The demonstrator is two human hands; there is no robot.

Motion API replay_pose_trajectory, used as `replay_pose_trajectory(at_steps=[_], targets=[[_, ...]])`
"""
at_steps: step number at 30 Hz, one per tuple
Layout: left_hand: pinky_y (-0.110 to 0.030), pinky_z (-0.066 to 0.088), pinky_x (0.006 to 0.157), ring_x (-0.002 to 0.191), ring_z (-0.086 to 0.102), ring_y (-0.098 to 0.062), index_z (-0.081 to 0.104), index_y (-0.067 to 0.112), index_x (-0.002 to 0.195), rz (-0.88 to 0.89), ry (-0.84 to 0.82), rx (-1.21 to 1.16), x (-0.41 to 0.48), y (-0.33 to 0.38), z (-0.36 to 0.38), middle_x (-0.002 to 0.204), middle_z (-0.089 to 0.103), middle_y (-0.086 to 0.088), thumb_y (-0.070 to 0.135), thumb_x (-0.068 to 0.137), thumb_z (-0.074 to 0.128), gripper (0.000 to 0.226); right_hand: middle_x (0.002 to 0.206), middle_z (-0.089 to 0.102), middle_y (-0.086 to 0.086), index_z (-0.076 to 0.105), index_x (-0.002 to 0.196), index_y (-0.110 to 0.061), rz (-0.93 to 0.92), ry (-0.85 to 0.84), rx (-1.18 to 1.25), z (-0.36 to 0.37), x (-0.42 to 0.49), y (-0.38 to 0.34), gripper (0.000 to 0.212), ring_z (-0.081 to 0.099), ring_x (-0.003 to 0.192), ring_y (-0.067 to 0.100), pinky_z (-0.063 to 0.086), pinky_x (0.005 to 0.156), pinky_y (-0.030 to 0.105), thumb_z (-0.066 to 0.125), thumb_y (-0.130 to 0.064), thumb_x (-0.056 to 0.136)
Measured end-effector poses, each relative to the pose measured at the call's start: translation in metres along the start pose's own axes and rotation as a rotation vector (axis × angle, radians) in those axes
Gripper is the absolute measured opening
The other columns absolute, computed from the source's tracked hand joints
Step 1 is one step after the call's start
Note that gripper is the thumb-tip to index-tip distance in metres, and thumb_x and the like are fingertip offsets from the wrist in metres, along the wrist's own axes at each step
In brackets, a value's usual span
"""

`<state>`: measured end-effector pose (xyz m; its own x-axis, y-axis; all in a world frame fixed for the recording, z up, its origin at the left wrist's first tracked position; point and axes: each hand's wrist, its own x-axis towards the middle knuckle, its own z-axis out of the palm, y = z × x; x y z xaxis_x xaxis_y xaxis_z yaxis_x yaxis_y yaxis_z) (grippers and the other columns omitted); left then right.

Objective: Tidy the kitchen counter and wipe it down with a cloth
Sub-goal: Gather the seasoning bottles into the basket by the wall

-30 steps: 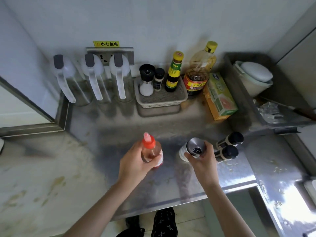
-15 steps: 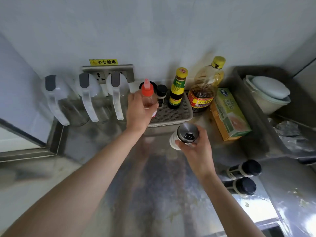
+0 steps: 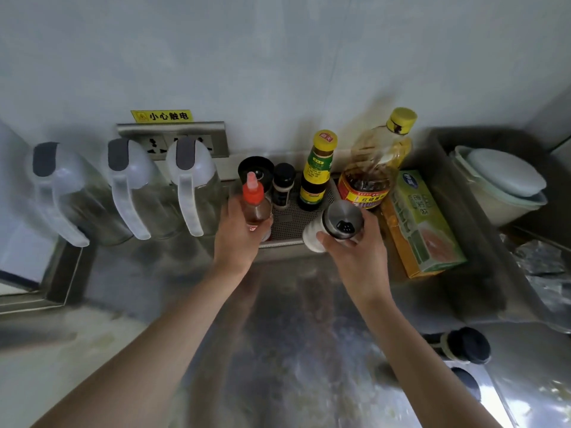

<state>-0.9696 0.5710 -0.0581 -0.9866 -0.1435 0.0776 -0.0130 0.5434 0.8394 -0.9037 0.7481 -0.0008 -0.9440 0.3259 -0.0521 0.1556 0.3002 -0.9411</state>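
Gripping a red-capped bottle, the left hand sits over the tray's left edge; the right hand clasps a shaker at its front rim, bare tabletop behind.

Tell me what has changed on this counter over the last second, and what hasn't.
Both hands carried their bottles from the counter's front edge back to the white tray by the wall. The left hand still grips the red-capped bottle, now at the tray's left end; the right hand still holds the metal-topped shaker at its front right corner. Neither is released. The tray's bottles, oil bottle and two black-capped jars stayed put.
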Motion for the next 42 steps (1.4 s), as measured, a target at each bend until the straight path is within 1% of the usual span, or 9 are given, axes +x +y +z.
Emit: replay_pose_trajectory(at_steps=[4, 9, 11, 17, 22, 28, 32, 39, 42], targets=[[-0.030, 0.042, 0.074, 0.097, 0.057, -0.025, 0.044, 0.013, 0.114, -0.028, -0.002, -0.023, -0.003, -0.004, 0.004, 0.111, 0.056, -0.009, 0.028, 0.074, 0.074, 0.052, 0.125, 0.049, 0.001, 0.046, 0.124, -0.024, -0.083, 0.016, -0.100, 0.011, 0.038, 0.007, 0.063, 0.052, 0.113, 0.017, 0.047, 0.096, 0.035, 0.079, -0.024, 0.070], [-0.030, 0.041, 0.074, 0.094, 0.056, -0.018, 0.043, 0.018, 0.114, -0.036, -0.005, 0.006, -0.001, -0.006, 0.003, 0.112, 0.057, -0.004, 0.031, 0.072, 0.076, 0.054, 0.114, 0.056, 0.007, 0.053, 0.116, -0.016, -0.128, -0.001, -0.189, 0.028, 0.072, 0.023, 0.053, 0.056, 0.104, 0.021, 0.049, 0.085, 0.030, 0.078, -0.020, 0.069], [-0.032, 0.045, 0.076, 0.096, 0.057, -0.020, 0.044, 0.017, 0.114, -0.024, 0.010, 0.006, -0.002, -0.006, 0.003, 0.113, 0.057, -0.004, 0.032, 0.072, 0.076, 0.055, 0.110, 0.058, 0.007, 0.054, 0.113, -0.016, -0.129, -0.001, -0.216, 0.032, 0.078, 0.033, 0.050, 0.056, 0.103, 0.023, 0.049, 0.086, 0.037, 0.078, -0.019, 0.068], [-0.034, 0.047, 0.077, 0.098, 0.058, -0.020, 0.044, 0.017, 0.113, -0.021, 0.019, -0.006, -0.003, -0.007, 0.005, 0.114, 0.057, -0.004, 0.034, 0.072, 0.075, 0.054, 0.121, 0.054, 0.008, 0.048, 0.125, -0.012, -0.108, -0.009, -0.264, 0.034, 0.083, 0.042, 0.057, 0.052, 0.113, 0.024, 0.045, 0.097, 0.042, 0.074, -0.017, 0.074], [-0.039, 0.049, 0.083, 0.102, 0.057, -0.021, 0.044, 0.017, 0.118, -0.013, 0.013, -0.064, -0.005, -0.007, 0.007, 0.117, 0.054, -0.006, 0.035, 0.073, 0.074, 0.057, 0.124, 0.054, 0.008, 0.046, 0.125, -0.012, -0.071, 0.003, -0.357, 0.034, 0.080, 0.041, 0.057, 0.051, 0.115, 0.027, 0.046, 0.093, 0.046, 0.073, -0.024, 0.076], [-0.044, 0.044, 0.098, 0.119, 0.050, -0.022, 0.036, 0.016, 0.135, -0.052, -0.009, -0.129, -0.014, -0.002, -0.003, 0.129, 0.050, -0.006, 0.052, 0.057, 0.072, 0.093, 0.149, 0.032, 0.011, 0.014, 0.148, -0.011, 0.000, -0.062, -0.389, 0.025, 0.063, 0.039, 0.101, 0.030, 0.136, 0.029, 0.031, 0.110, 0.046, 0.078, -0.032, 0.072], [-0.039, 0.040, 0.102, 0.124, 0.044, -0.019, 0.035, 0.013, 0.136, -0.009, -0.026, -0.075, -0.056, 0.002, -0.013, 0.130, 0.047, -0.007, 0.046, 0.068, 0.071, 0.084, 0.137, 0.043, 0.005, 0.036, 0.139, -0.016, -0.097, -0.038, -0.402, 0.011, 0.005, 0.035, 0.066, 0.038, 0.126, 0.020, 0.033, 0.098, 0.023, 0.067, -0.027, 0.082], [-0.013, 0.031, 0.091, 0.113, 0.053, -0.027, 0.052, 0.003, 0.120, 0.050, -0.257, -0.007, -0.152, 0.004, -0.001, 0.120, 0.054, -0.016, 0.011, 0.078, 0.069, 0.046, 0.117, 0.052, 0.001, 0.053, 0.119, -0.013, -0.051, -0.044, -0.256, -0.006, -0.115, 0.039, 0.033, 0.052, 0.112, 0.018, 0.043, 0.097, 0.030, 0.058, -0.006, 0.087], [-0.008, 0.033, 0.083, 0.105, 0.059, -0.025, 0.059, 0.005, 0.110, 0.118, -0.404, -0.027, -0.178, 0.015, 0.008, 0.111, 0.060, -0.012, 0.003, 0.078, 0.067, 0.033, 0.105, 0.054, -0.007, 0.059, 0.108, -0.015, -0.048, 0.040, -0.242, -0.024, -0.156, 0.049, 0.025, 0.055, 0.098, 0.007, 0.042, 0.083, 0.017, 0.055, -0.002, 0.087]])
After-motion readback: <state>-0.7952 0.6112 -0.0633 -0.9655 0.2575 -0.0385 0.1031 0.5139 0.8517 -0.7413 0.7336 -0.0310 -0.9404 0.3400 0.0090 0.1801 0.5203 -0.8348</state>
